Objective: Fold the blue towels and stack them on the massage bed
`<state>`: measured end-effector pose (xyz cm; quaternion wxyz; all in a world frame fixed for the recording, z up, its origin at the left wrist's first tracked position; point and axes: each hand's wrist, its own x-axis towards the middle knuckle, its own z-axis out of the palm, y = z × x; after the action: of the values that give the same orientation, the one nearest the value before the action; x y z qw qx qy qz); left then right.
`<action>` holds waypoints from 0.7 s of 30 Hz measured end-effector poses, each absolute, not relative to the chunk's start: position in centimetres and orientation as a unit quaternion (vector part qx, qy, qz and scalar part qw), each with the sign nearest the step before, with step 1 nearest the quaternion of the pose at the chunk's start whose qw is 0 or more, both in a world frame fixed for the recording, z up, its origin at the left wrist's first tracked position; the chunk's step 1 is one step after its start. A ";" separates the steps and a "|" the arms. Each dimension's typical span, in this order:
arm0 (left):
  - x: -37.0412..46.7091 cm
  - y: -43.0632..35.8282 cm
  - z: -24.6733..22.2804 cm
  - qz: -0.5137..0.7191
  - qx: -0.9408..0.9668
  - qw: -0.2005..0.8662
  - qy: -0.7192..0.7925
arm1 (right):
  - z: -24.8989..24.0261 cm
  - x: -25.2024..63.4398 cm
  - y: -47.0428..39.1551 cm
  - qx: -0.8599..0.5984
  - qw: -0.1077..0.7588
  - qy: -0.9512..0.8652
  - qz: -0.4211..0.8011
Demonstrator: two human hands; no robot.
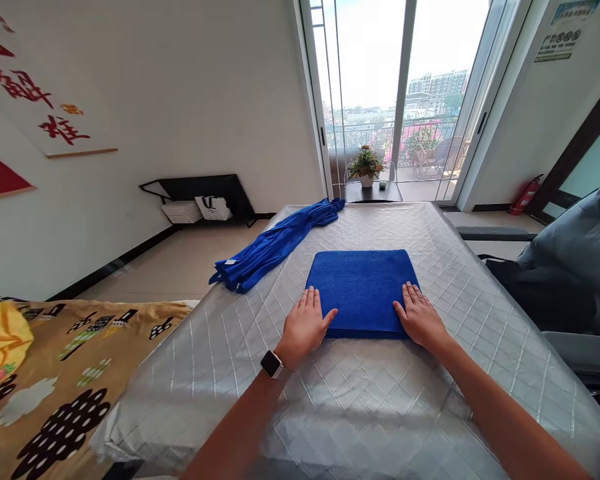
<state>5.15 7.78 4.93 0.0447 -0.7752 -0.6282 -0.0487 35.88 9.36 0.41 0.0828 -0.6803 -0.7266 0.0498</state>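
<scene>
My left hand [305, 327] and right hand [420, 319] lay flat, fingers spread, at the near corners of the folded towel [363, 288], mid-table [380, 400]; soft, light, probably best gripped by its edges.

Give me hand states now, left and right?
Left hand: open, flat, palm down on the near left corner of the folded blue towel.
Right hand: open, flat on its near right corner. Neither grips.

Both forearms are bare with no sleeves in view, the left hand [304, 328] has a watch [271, 364] just behind it at the wrist, square pale face, what looks like a dark band, and the right hand [421, 319] wears nothing.
</scene>
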 end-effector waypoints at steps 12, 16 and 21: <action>21.3 14.5 3.6 -0.107 -0.880 -0.040 -0.461 | 1.1 36.0 9.1 -0.675 0.086 -0.728 0.080; 15.1 15.6 3.6 -0.084 -0.847 -0.045 -0.524 | 1.2 36.0 9.1 -0.678 0.076 -0.728 0.071; 7.0 16.6 3.4 -0.079 -0.767 -0.026 -0.636 | 1.6 36.2 9.0 -0.679 0.066 -0.728 0.075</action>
<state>7.02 16.57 3.35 -0.0265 -0.7671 -0.6361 -0.0794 36.17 9.01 1.57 0.0658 -0.6787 -0.7276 0.0754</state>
